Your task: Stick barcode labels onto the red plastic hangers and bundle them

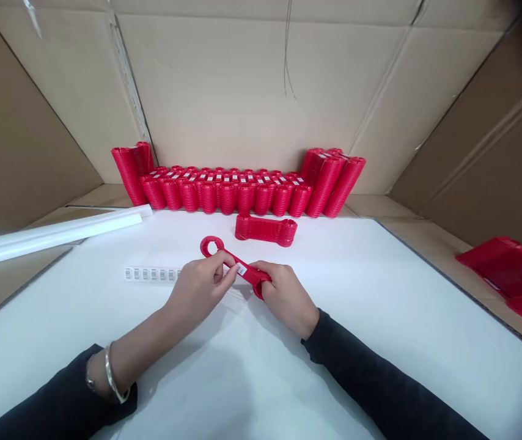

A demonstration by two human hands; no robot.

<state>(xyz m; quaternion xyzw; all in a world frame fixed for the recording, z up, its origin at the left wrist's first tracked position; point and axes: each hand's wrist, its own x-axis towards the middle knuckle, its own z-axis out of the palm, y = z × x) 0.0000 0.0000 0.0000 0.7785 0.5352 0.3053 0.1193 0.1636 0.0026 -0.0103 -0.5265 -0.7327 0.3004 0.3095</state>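
My right hand point(288, 296) grips a red plastic bar with a ring at each end point(250, 275), holding it by the near right ring, tilted above the white table. At the bar's middle, my left hand point(200, 284) has thumb and forefinger closed at the edge of a small white barcode label point(241, 269). Whether the label is fully stuck down cannot be told. Left of the hands lies a strip of barcode labels point(151, 274), partly covered by my left hand. Just beyond the hands sits a short stack of the same red bars point(265, 230).
Rows of stacked red bars point(227, 198), many labelled, line the back, with taller stacks point(329, 183) at the right. White rolls or tubes point(59, 235) lie at the left table edge. More red pieces point(513, 278) rest at far right. Cardboard walls point(242, 91) enclose the white table point(357, 305).
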